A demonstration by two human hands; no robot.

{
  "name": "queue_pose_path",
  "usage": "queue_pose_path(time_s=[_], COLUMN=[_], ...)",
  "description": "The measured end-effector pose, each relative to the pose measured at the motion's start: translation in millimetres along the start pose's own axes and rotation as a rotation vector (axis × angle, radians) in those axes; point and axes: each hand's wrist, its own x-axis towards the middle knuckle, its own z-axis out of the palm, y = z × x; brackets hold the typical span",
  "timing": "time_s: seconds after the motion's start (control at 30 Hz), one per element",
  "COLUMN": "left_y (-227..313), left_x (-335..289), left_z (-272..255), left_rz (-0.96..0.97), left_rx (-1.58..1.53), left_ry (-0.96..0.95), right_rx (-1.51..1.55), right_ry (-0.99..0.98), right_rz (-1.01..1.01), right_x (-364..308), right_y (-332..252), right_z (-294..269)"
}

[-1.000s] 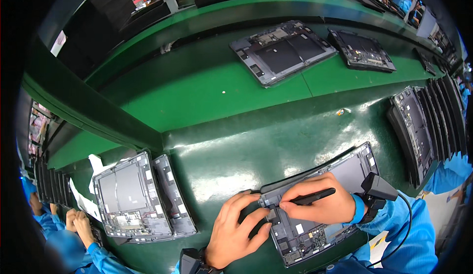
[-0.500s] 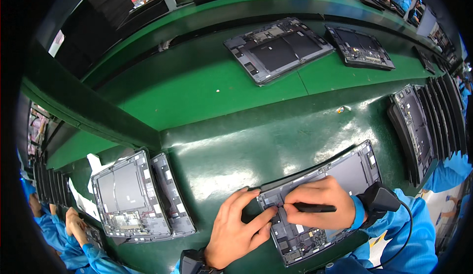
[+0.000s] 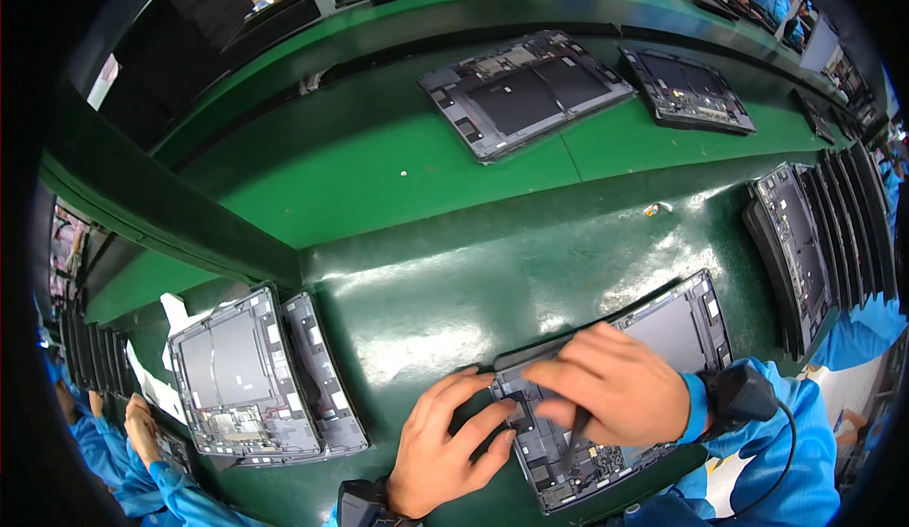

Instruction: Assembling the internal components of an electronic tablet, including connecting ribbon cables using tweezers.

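Observation:
An opened grey tablet chassis (image 3: 674,323) lies flat on the dark green bench in front of me, its circuit boards showing at the near end. My left hand (image 3: 445,446) presses on the chassis's left end, fingers spread over its corner. My right hand (image 3: 615,394) is over the middle of the chassis and grips a thin black pen-like tool (image 3: 578,426) that points down at the boards. A black strap with a cable sits on my right wrist (image 3: 743,396).
Two more open chassis (image 3: 251,375) lie at the left, near another person's hands (image 3: 137,418). A row of chassis stands on edge at the right (image 3: 814,243). On the raised green belt lie two further chassis (image 3: 521,91) (image 3: 686,89).
My right hand has turned the black tool from lying flat across the chassis to pointing down at the boards, and shifted slightly left. My left hand has stayed on the corner.

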Motion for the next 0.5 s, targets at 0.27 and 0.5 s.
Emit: queue_pose_path(time_s=[0.27, 0.5], left_y=[8, 11], left_x=[4, 3], left_z=[-4, -2], left_rz=[-0.017, -0.003], left_rx=[0.023, 0.109], left_ry=[-0.045, -0.071], right_rx=[-0.118, -0.243], right_ry=[-0.239, -0.187], right_rz=[-0.012, -0.226], right_x=[-19, -22], right_y=[3, 10], right_z=[-1, 1])
